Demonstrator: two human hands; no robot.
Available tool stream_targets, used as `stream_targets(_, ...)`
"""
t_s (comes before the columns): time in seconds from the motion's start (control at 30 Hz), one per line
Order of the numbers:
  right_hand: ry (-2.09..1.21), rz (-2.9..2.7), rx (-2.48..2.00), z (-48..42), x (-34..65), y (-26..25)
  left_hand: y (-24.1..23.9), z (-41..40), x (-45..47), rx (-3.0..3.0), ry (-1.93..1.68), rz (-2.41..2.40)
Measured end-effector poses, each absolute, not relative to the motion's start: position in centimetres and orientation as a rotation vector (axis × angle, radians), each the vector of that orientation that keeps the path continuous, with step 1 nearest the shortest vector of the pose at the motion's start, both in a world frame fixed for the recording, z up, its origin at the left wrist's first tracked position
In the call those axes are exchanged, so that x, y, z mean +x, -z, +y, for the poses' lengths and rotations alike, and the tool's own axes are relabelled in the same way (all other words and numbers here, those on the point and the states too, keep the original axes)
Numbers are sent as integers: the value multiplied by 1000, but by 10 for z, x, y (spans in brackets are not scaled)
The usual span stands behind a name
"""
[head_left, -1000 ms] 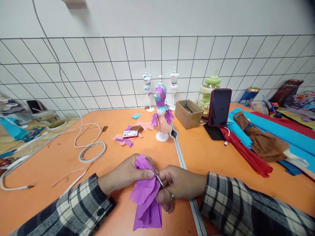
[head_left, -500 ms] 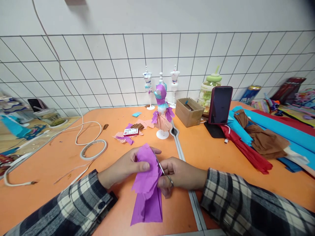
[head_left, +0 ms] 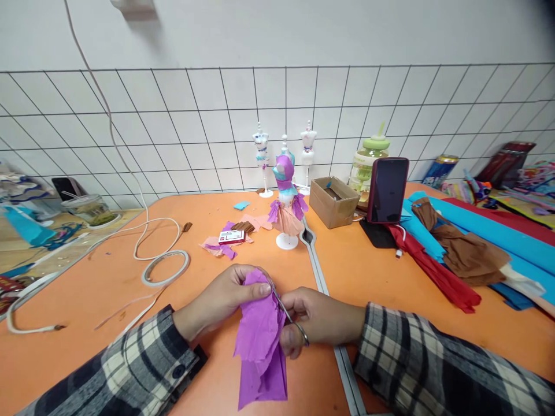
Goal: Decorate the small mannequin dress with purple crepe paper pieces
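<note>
My left hand [head_left: 219, 300] pinches the top of a purple crepe paper piece [head_left: 260, 341] that hangs down over the orange table [head_left: 108, 289]. My right hand [head_left: 318, 316] grips small metal scissors [head_left: 286, 315], fingers through the loops, with the blades against the paper's upper right edge. Both wrists wear plaid sleeves. Behind the hands stands a small mannequin [head_left: 286, 199] dressed in purple, blue and peach paper.
Paper scraps and a small red-white card [head_left: 230, 236] lie left of the mannequin. A tape roll [head_left: 166, 268] and white cable sit at left. A cardboard box [head_left: 333, 201], a green-lidded jar [head_left: 369, 162], a propped phone [head_left: 387, 189] and blue, red, brown paper sheets [head_left: 463, 254] fill the right.
The scissors have worked along the paper's upper edge. The paper's top has dropped slightly in my left hand's pinch. Both hands stay in about the same spot.
</note>
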State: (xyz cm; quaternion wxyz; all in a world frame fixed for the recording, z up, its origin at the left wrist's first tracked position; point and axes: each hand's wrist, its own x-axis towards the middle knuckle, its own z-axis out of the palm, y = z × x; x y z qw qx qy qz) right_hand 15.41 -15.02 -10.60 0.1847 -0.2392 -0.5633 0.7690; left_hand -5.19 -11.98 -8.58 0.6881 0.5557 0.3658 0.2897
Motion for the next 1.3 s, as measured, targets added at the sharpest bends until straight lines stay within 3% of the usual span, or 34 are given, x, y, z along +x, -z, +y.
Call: stream_targets(1.3, -2260, -1600, -636, -152, 151, 107, 88, -119, -50, 1449, -570, 735)
